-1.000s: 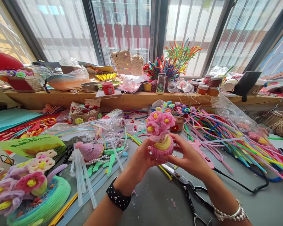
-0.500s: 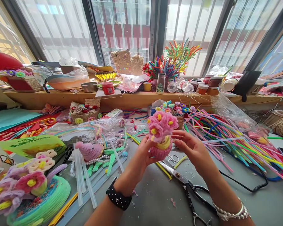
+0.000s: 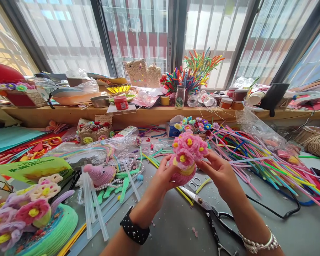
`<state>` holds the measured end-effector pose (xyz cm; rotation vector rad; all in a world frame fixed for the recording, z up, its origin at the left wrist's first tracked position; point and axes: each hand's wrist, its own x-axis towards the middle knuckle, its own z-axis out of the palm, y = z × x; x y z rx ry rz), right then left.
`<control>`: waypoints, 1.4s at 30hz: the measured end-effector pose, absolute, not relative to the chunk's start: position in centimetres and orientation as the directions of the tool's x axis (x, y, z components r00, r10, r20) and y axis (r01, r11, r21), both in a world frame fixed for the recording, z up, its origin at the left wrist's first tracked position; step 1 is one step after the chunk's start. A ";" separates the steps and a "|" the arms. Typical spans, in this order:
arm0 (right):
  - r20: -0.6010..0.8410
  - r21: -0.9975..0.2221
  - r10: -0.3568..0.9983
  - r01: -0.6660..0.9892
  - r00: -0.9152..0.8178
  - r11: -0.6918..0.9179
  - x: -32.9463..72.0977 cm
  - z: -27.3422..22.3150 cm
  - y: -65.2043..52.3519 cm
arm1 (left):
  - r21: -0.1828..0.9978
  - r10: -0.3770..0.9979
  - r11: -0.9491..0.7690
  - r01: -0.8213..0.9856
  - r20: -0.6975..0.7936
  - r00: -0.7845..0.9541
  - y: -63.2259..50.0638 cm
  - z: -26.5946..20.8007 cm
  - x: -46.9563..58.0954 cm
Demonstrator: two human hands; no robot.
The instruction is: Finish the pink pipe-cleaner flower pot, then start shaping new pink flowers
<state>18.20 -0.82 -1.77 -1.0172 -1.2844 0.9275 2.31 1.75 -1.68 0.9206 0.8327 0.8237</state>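
Observation:
A small pot of pipe-cleaner flowers (image 3: 190,145) is held up above the grey table. Its fuzzy pink blooms have yellow centres, and the rounded pink pot (image 3: 183,177) has a yellow upper part. My left hand (image 3: 161,181) wraps round the pot's left side with closed fingers. On the right, my right hand (image 3: 220,175) has its thumb and fingers bent together at the edge of the blooms; the exact contact is partly hidden. Below lie large black-handled scissors (image 3: 204,203) and a small white-handled pair (image 3: 194,184).
Loose pipe cleaners (image 3: 256,153) spread across the right side. At left are clear glue sticks (image 3: 89,204), a pink crocheted figure (image 3: 101,174) and a green piece with fuzzy flowers (image 3: 58,224). Jars and bowls line the wooden ledge (image 3: 138,115) under the windows.
The flower pot has moved slightly right and tilted, its blooms now facing me more. My right fingers have closed in at the blooms' right edge; my left hand keeps its hold.

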 end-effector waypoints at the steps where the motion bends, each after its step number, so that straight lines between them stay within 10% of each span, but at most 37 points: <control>1: 0.293 -0.956 0.954 0.002 0.067 0.294 18.2 -1.8 -0.8 | 0.900 0.868 0.368 -0.231 -0.244 0.432 1.8 -1.7 2.3; 42: 0.525 -0.799 0.846 0.397 0.091 0.452 18.3 -2.2 -1.2 | 0.923 0.805 0.360 -0.137 -0.234 0.545 1.5 -1.5 1.9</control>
